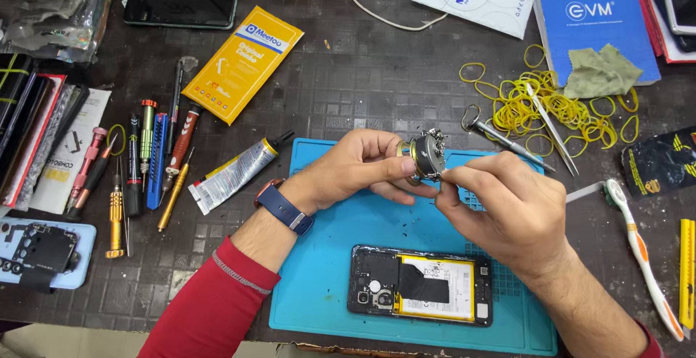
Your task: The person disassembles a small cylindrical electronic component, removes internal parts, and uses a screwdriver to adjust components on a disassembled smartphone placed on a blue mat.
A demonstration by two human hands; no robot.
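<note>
My left hand (pixel 355 169) holds a small round metal holder (pixel 428 155) studded with tiny screws, thumb and fingers wrapped around its brass end. My right hand (pixel 507 209) meets it from the right, fingertips pinching at the holder's lower edge. Both hands hover over a blue work mat (pixel 319 285). Below them on the mat lies an opened phone (pixel 420 284), back cover off, its yellow-edged battery and dark boards exposed. My left wrist carries a blue-strapped watch (pixel 284 207).
Screwdrivers and pry tools (pixel 145 169) lie in a row at left beside a glue tube (pixel 232 175). Yellow rubber bands (pixel 547 108), tweezers (pixel 552 132) and a toothbrush (pixel 641 253) sit at right. Phones, packets and boxes line the far edge.
</note>
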